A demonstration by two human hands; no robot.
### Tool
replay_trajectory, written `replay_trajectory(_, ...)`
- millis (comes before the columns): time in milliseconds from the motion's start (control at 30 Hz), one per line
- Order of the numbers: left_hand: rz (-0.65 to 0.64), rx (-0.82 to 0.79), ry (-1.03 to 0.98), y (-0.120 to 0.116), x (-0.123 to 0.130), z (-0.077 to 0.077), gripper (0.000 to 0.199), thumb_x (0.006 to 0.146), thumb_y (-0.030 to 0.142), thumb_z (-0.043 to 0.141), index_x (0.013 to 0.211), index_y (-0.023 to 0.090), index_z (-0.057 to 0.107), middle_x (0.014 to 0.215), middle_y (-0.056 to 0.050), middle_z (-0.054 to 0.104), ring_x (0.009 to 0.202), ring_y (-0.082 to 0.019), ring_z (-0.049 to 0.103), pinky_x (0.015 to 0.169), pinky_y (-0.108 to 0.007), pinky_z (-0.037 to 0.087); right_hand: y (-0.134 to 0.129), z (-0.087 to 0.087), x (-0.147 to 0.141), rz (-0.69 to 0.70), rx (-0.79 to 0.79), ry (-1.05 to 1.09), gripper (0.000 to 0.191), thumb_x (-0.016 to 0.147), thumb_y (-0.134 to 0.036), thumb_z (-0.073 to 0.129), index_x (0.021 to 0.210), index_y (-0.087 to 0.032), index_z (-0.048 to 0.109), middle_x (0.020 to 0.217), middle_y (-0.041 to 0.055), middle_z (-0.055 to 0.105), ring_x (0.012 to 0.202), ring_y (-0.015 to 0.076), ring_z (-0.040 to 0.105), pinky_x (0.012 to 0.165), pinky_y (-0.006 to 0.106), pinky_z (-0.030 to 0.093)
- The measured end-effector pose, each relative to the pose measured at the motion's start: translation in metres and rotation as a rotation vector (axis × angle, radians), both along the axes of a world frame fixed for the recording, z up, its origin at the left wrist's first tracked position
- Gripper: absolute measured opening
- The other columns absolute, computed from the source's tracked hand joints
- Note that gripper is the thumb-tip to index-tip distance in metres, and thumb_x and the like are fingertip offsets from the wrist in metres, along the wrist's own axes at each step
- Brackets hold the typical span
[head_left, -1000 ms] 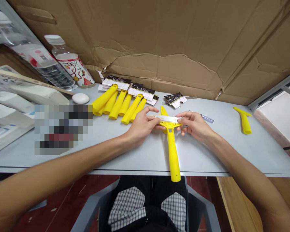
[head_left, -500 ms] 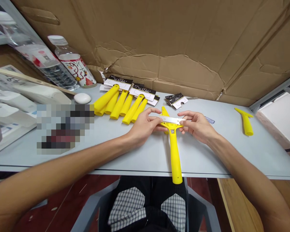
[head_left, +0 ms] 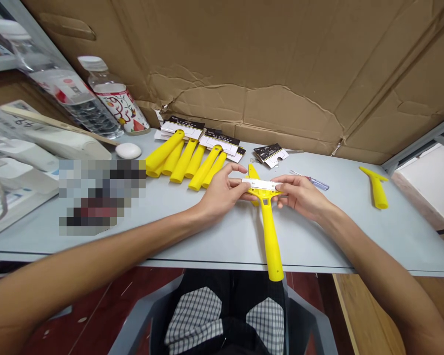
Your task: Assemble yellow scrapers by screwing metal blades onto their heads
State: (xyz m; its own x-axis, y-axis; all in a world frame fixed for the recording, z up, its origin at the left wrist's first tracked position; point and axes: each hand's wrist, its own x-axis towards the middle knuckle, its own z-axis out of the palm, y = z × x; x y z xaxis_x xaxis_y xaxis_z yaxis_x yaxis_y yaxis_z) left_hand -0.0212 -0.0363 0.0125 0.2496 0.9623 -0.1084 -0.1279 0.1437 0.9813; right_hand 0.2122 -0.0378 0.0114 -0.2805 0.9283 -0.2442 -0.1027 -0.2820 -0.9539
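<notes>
A flat metal scraper blade [head_left: 259, 184] lies across the head of a yellow plastic scraper handle [head_left: 271, 236], whose grip points toward me past the table edge. My left hand [head_left: 222, 192] is closed on the left end, its thumb on the blade and fingers under the head. At the right end my right hand [head_left: 301, 196] pinches the blade against the head, thumb on top. Another yellow scraper handle [head_left: 252, 170] lies behind and partly below them, mostly covered. Beside my right hand rests a screwdriver [head_left: 318, 184] with a clear handle.
Several yellow scraper handles [head_left: 183, 162] with black-and-white cards [head_left: 220, 141] lie at the back left. More cards [head_left: 270, 154] sit behind my hands. One handle [head_left: 378, 190] is at the far right. Bottles [head_left: 120, 101] and a white oval object [head_left: 129, 151] stand left; cardboard [head_left: 244, 59] walls the back.
The blade has tilted and settled flatter along the scraper head. My right hand has moved slightly lower, uncovering more of the screwdriver. The grip end has swung slightly right.
</notes>
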Motion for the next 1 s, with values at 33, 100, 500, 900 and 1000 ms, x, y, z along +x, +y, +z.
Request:
replay_trajectory(33,0.001,0.003,0.000,0.000,0.000,0.000,0.034,0.090,0.008,0.069,0.113,0.022,0.048,0.073,0.001,0.078,0.065,-0.019,0.081,0.066,-0.025,0.061,0.000,0.000,0.001,0.001,-0.011,0.002,0.030,0.078,-0.030,0.090,0.102,-0.016,0.080,0.100,0.0121,0.079,0.072,0.0158,0.070,0.061,0.030,0.057)
replay_trajectory(100,0.006,0.007,0.007,0.000,0.000,0.000,0.034,0.090,0.008,0.069,0.113,0.022,0.048,0.073,0.001,0.078,0.063,-0.018,0.080,0.064,-0.024,0.059,0.001,-0.001,0.001,0.000,-0.024,0.002,0.031,0.078,-0.029,0.091,0.103,-0.015,0.080,0.096,0.0111,0.079,0.067,0.0143,0.068,0.058,0.029,0.056)
replay_trajectory(500,0.022,-0.078,-0.062,0.003,0.001,0.001,0.032,0.091,0.006,0.068,0.113,0.021,0.050,0.075,-0.002,0.078,0.065,-0.018,0.080,0.075,-0.031,0.066,0.003,-0.003,0.001,-0.020,0.076,0.006,0.034,0.077,-0.029,0.091,0.105,-0.018,0.077,0.091,0.0062,0.076,0.061,0.0129,0.065,0.059,0.033,0.057)
replay_trajectory(900,-0.085,-0.126,-0.108,0.017,-0.003,-0.002,0.031,0.091,0.007,0.071,0.118,0.018,0.057,0.088,-0.009,0.080,0.073,-0.021,0.081,0.074,-0.035,0.068,-0.001,0.003,-0.005,-0.122,0.102,0.000,0.051,0.069,-0.024,0.091,0.114,-0.021,0.067,0.070,-0.0087,0.061,0.054,0.0121,0.062,0.053,0.031,0.051)
replay_trajectory(1000,-0.127,-0.101,-0.089,0.018,-0.006,-0.001,0.032,0.090,0.012,0.074,0.118,0.019,0.059,0.092,-0.012,0.082,0.079,-0.024,0.082,0.065,-0.032,0.066,-0.002,0.004,-0.005,-0.128,0.120,0.004,0.050,0.071,-0.024,0.090,0.115,-0.021,0.067,0.070,-0.0087,0.061,0.053,0.0117,0.062,0.052,0.030,0.050)
